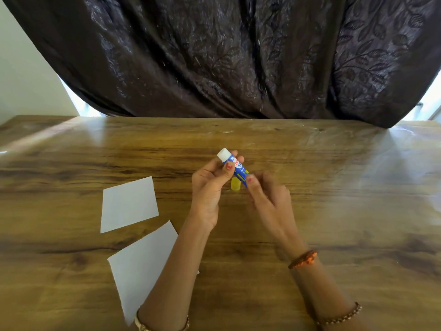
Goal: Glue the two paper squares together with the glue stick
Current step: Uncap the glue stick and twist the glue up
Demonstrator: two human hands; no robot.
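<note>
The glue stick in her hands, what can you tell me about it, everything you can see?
The glue stick is a small blue tube with red and white lettering, a white end pointing up and away, and yellow at its lower end. It is tilted, held above the wooden table. The left hand grips its upper part; the right hand's fingertips pinch the lower end. The right hand is blurred.

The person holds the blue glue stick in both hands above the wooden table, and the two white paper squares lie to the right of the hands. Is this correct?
Not quite. In the head view the two white paper squares lie left of the hands, not right. The rest holds: left hand and right hand hold the blue glue stick above the wooden table.
</note>
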